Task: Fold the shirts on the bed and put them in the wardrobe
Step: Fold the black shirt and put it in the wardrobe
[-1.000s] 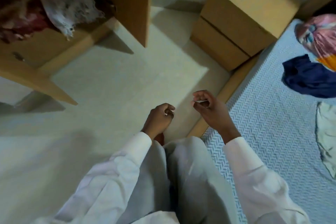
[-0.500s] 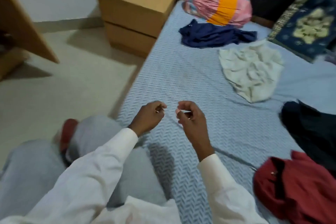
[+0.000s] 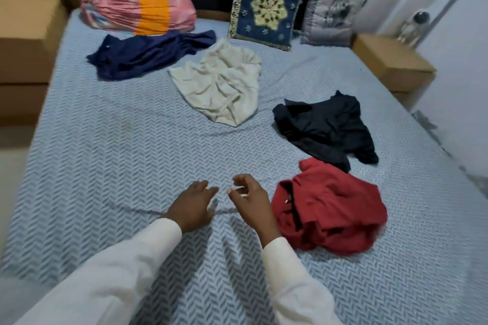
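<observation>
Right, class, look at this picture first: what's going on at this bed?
A person reaches over the bed, with the left hand and right hand both empty and low over it. Four shirts lie crumpled and unfolded: the red shirt beside the right hand, the black shirt beyond it, the cream shirt mid-bed, the navy shirt at the far end. Nothing is folded yet.
</observation>
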